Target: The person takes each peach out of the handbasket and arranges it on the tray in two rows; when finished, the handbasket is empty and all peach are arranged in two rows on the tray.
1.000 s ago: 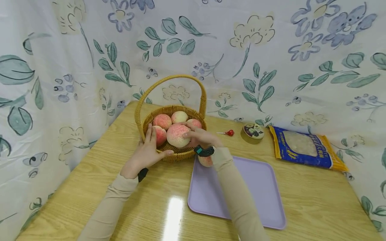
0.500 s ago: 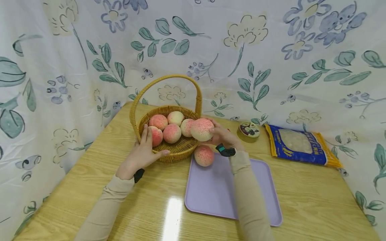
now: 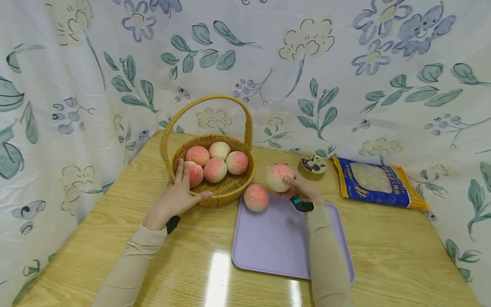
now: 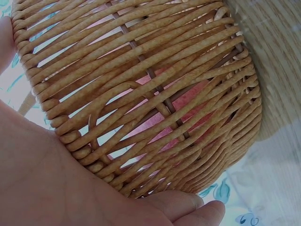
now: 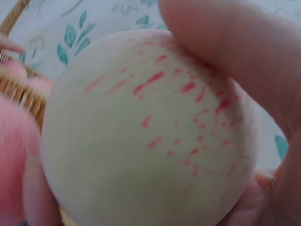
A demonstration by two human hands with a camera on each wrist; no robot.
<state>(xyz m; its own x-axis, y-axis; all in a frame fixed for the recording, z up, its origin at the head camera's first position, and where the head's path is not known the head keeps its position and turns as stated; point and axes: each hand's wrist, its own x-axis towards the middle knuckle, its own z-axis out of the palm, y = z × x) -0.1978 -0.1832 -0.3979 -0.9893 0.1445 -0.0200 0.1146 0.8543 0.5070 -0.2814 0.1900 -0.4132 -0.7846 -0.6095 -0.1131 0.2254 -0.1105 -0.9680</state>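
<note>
In the head view, my right hand (image 3: 301, 188) holds a pink-and-cream peach (image 3: 280, 177) just above the back of the lilac tray (image 3: 272, 251). The right wrist view shows the thumb over this peach's top and fingers around its side. Another peach (image 3: 256, 197) sits at the tray's back left corner. My left hand (image 3: 172, 200) rests against the left front of the wicker basket (image 3: 226, 198), its fingers straight across the rim and its thumb at the front rim. Several peaches lie inside the basket, among them a pale one (image 3: 220, 150). In the left wrist view, the palm touches the basket weave (image 4: 141, 94).
A round tin (image 3: 312, 167) stands behind the tray. To its right lies a blue-and-yellow food packet (image 3: 377, 182). The basket's tall handle (image 3: 207, 99) arches over it. A floral curtain (image 3: 245, 64) hangs behind the wooden table (image 3: 391, 247).
My right hand has lifted a peach out of the basket and carried it right, over the tray's back edge. The left hand has stayed at the basket. The head view has shifted slightly.
</note>
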